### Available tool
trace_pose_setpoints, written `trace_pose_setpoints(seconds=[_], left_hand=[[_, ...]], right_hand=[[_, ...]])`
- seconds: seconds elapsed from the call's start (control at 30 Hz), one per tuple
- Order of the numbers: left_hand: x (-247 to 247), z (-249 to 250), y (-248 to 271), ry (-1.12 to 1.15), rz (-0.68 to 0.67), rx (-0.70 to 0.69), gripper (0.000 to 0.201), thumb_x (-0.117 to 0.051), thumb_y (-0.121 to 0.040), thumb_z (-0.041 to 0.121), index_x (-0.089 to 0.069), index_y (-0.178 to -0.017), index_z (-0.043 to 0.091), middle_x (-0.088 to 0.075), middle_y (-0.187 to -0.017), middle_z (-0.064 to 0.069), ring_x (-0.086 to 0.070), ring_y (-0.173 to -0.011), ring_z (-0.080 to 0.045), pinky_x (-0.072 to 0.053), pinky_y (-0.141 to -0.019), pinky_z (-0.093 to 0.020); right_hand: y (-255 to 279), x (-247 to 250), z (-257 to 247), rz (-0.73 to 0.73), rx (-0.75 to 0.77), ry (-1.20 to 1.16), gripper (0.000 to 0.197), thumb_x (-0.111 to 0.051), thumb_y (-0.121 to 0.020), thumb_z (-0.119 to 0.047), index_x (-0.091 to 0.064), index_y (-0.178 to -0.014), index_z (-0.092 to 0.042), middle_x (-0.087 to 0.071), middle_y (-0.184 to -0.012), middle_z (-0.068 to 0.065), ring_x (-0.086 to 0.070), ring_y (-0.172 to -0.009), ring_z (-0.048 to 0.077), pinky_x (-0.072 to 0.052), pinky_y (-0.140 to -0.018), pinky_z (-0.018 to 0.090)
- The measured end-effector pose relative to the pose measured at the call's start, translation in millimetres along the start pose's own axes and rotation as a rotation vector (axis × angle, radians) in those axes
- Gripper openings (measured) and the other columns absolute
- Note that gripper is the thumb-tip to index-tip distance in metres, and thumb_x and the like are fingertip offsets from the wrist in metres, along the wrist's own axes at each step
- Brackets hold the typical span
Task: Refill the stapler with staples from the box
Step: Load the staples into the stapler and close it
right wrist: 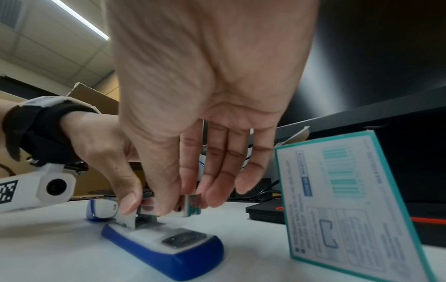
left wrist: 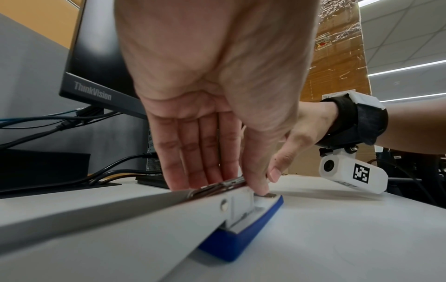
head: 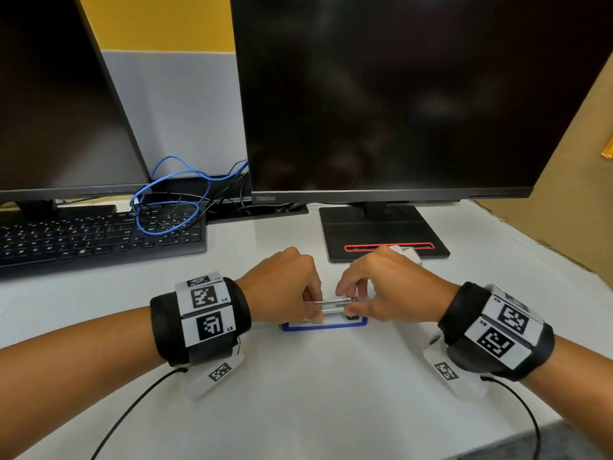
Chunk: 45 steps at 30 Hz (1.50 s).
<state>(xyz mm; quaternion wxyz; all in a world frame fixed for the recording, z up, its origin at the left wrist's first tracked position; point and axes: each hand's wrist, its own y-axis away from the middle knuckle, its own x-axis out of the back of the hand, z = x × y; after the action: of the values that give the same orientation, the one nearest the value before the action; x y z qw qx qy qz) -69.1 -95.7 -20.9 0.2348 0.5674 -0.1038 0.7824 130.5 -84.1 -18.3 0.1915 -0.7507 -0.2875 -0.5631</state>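
The stapler lies on the white desk with its blue base (head: 325,327) (left wrist: 243,240) (right wrist: 169,253) down and its white top cover (left wrist: 120,215) swung back toward my left wrist. Its silver magazine (head: 333,303) (left wrist: 224,185) is exposed between my hands. My left hand (head: 313,305) (left wrist: 241,183) pinches the magazine near the hinge, thumb in front and straight fingers behind. My right hand (head: 348,302) (right wrist: 183,200) pinches the magazine's front end between thumb and fingers. Whether a staple strip sits under the fingers is hidden. The teal-edged staple box (right wrist: 350,200) (head: 409,253) stands just beyond my right hand.
A black monitor stand (head: 384,234) sits right behind the box. A black keyboard (head: 99,237) with a looped blue cable (head: 169,207) lies at far left. Two dark monitors fill the back. Cardboard (head: 564,194) walls the right side. The desk edge (head: 564,423) runs near right.
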Motion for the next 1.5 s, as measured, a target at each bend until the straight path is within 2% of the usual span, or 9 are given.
trace_pose_setpoints(seconds=[0.23, 0.37, 0.53, 0.77, 0.97, 1.1, 1.23, 1.4, 1.5], left_hand=[[0, -10, 7, -0.079, -0.042, 0.031, 0.026, -0.078, -0.075, 0.039, -0.079, -0.096, 0.023, -0.075, -0.084, 0.007, -0.066, -0.078, -0.011, -0.057, -0.069, -0.031], [6, -19, 13, -0.207, -0.099, 0.084, 0.041, -0.076, -0.072, 0.050, -0.073, -0.106, 0.028, -0.068, -0.097, 0.007, -0.059, -0.093, -0.015, -0.047, -0.069, -0.027], [14, -31, 26, -0.303, -0.185, 0.174, 0.037, -0.074, -0.073, 0.042, -0.067, -0.109, 0.032, -0.049, -0.094, 0.010, -0.056, -0.096, -0.017, -0.044, -0.072, -0.027], [20, -30, 33, -0.305, -0.235, 0.167, 0.027, -0.069, -0.077, 0.040, -0.068, -0.102, 0.031, -0.058, -0.099, 0.008, -0.058, -0.098, -0.018, -0.051, -0.078, -0.031], [31, -30, 34, -0.305, -0.200, 0.167, 0.034, -0.068, -0.076, 0.050, -0.069, -0.108, 0.038, -0.058, -0.104, 0.009, -0.057, -0.102, -0.018, -0.049, -0.077, -0.030], [41, -26, 33, -0.276, -0.137, 0.167, 0.036, -0.072, -0.071, 0.057, -0.072, -0.101, 0.038, -0.061, -0.098, 0.012, -0.057, -0.096, -0.014, -0.051, -0.074, -0.030], [44, -19, 30, -0.208, -0.080, 0.155, 0.033, -0.081, -0.067, 0.049, -0.074, -0.094, 0.031, -0.062, -0.094, 0.011, -0.056, -0.094, -0.012, -0.054, -0.071, -0.028], [47, -14, 26, -0.191, -0.062, 0.112, 0.036, -0.083, -0.070, 0.043, -0.072, -0.101, 0.026, -0.065, -0.097, 0.010, -0.052, -0.093, -0.009, -0.043, -0.061, -0.017], [49, -12, 25, -0.156, -0.025, 0.105, 0.041, -0.084, -0.069, 0.044, -0.069, -0.102, 0.026, -0.065, -0.095, 0.010, -0.053, -0.086, -0.008, -0.046, -0.062, -0.018]], right_hand=[[0, -5, 2, -0.018, 0.024, -0.022, 0.025, -0.070, -0.083, -0.040, -0.076, -0.103, -0.026, -0.075, -0.093, -0.010, -0.064, -0.073, 0.007, -0.059, -0.073, 0.023], [-1, -2, 2, -0.013, 0.036, -0.020, 0.024, -0.069, -0.085, -0.039, -0.077, -0.101, -0.024, -0.075, -0.091, -0.009, -0.063, -0.072, 0.007, -0.057, -0.072, 0.021], [-2, -3, 3, -0.015, 0.022, -0.032, 0.024, -0.069, -0.085, -0.038, -0.077, -0.102, -0.023, -0.074, -0.091, -0.007, -0.057, -0.066, 0.003, -0.041, -0.063, 0.008], [-3, -3, 0, -0.020, 0.002, -0.051, 0.024, -0.070, -0.085, -0.035, -0.077, -0.104, -0.021, -0.076, -0.096, -0.003, -0.062, -0.073, 0.005, -0.045, -0.072, 0.009], [-1, -3, -1, 0.003, -0.003, -0.066, 0.022, -0.070, -0.085, -0.032, -0.077, -0.101, -0.018, -0.075, -0.092, -0.001, -0.055, -0.063, 0.001, -0.042, -0.066, 0.009], [0, -2, -3, 0.002, 0.002, -0.075, 0.020, -0.071, -0.085, -0.030, -0.078, -0.098, -0.017, -0.076, -0.089, -0.002, -0.058, -0.063, 0.003, -0.045, -0.064, 0.009], [0, -2, -4, 0.010, 0.004, -0.073, 0.021, -0.071, -0.085, -0.031, -0.077, -0.100, -0.017, -0.075, -0.091, -0.002, -0.058, -0.063, 0.002, -0.043, -0.064, 0.007], [0, -3, -4, 0.006, -0.009, -0.074, 0.022, -0.071, -0.085, -0.031, -0.077, -0.101, -0.018, -0.076, -0.093, 0.000, -0.063, -0.070, 0.006, -0.050, -0.068, 0.012], [0, -3, -4, 0.009, -0.018, -0.086, 0.023, -0.071, -0.085, -0.031, -0.077, -0.103, -0.018, -0.075, -0.094, 0.000, -0.063, -0.071, 0.006, -0.049, -0.069, 0.012]])
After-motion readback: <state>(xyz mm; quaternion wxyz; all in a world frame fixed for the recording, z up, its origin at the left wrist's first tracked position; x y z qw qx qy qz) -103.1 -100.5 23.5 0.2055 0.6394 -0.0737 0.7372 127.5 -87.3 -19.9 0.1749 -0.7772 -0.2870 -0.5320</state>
